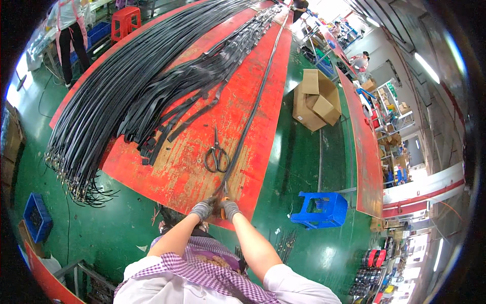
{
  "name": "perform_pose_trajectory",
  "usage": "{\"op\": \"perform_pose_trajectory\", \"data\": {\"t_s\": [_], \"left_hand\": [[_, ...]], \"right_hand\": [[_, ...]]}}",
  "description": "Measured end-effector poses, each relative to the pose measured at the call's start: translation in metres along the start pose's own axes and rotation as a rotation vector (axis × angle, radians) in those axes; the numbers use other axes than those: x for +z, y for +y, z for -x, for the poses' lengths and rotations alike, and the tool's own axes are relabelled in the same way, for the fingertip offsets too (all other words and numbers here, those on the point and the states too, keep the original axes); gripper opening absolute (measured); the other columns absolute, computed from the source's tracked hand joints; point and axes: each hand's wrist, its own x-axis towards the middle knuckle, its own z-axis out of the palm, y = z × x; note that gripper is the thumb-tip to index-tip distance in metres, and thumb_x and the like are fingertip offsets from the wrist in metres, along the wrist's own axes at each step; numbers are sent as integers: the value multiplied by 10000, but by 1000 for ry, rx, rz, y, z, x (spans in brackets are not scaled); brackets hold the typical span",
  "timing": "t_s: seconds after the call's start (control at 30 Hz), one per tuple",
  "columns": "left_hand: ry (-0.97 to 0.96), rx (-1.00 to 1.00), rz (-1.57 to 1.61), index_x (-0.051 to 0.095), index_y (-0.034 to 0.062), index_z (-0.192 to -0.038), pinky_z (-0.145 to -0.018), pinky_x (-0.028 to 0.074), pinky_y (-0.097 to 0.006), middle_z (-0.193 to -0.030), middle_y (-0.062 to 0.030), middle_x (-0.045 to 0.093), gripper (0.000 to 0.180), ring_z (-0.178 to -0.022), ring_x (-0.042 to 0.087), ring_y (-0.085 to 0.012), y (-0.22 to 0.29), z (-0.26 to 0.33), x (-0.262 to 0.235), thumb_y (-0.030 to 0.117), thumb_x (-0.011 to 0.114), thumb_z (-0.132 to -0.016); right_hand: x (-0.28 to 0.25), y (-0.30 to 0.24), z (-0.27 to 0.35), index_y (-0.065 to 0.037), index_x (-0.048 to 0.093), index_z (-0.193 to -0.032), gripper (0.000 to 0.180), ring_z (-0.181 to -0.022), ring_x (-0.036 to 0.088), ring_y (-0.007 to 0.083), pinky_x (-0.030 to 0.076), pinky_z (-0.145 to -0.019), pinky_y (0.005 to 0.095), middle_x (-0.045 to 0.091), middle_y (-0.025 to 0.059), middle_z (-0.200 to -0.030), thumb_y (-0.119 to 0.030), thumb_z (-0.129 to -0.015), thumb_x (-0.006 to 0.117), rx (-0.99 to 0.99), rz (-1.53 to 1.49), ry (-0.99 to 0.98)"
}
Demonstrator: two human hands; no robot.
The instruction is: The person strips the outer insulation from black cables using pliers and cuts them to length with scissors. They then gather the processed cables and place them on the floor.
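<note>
**Gripping a black strap at the near end of the red desk**

Gripping the near end of a single long black strap, you have both gloved hands close together at the near edge of the red desk. Your left hand and your right hand are each curled closed on the strap end, almost touching one another; something small and orange shows between them, too small to make out.

From your hands the strap runs away along the desk in one thin line, up its right-hand part toward the far end. A pair of black scissors lies flat on the desk just beyond your hands, touching or just beside the strap on its left, handles toward you.

Further left of the scissors a loose heap of black straps fans out on the desk, and left of that heap a much larger, tidier bundle of long black straps lies along the desk, its metal-tipped ends hanging over the near left edge.

Right of the desk, on the green floor, a blue plastic stool stands near your right arm, and opened cardboard boxes sit further off. A red stool stands beyond the far left side of the desk, near a person in a pink apron.
</note>
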Motion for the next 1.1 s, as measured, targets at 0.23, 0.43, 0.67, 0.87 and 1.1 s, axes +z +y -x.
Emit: {"op": "perform_pose_trajectory", "data": {"t_s": [0.23,0.43,0.67,0.87,1.1], "left_hand": [[-71,-69,-231,459,64,-1060,-722,416,-306,-953,-135,535,376,-808,514,-248,41,11,-6,34,458,-685],[-94,83,-551,477,86,-1035,-728,418,-349,-937,-155,537,361,-849,511,-305,65,21,-5,96,468,-675],[101,-91,-252,531,114,-957,-647,429,-370,-780,-151,570,248,-696,533,-308,60,27,-15,165,466,-723],[52,-132,-351,529,80,-950,-687,423,-385,-896,-176,549,272,-838,527,-312,44,27,-12,198,436,-723],[191,-124,-160,512,81,-987,-767,396,-372,-954,-168,528,344,-898,496,-312,34,15,13,319,379,-777]], "right_hand": [[-5,36,-50,-88,484,-780,112,-538,516,245,430,-445,393,524,97,-650,-166,-700,480,-116,53,20],[-13,46,-62,-125,460,-731,60,-488,483,216,396,-390,371,488,57,-590,-185,-732,459,-100,-16,-7],[9,-6,39,-80,519,-792,179,-636,527,198,431,-557,355,538,80,-712,-208,-670,546,-28,-471,-120],[14,14,5,-86,521,-763,155,-588,538,210,429,-505,340,545,85,-647,-232,-715,503,32,-455,-211],[-1,66,-83,-48,558,-871,392,-845,535,248,410,-673,353,560,173,-858,-381,-730,406,-89,265,116]]}}
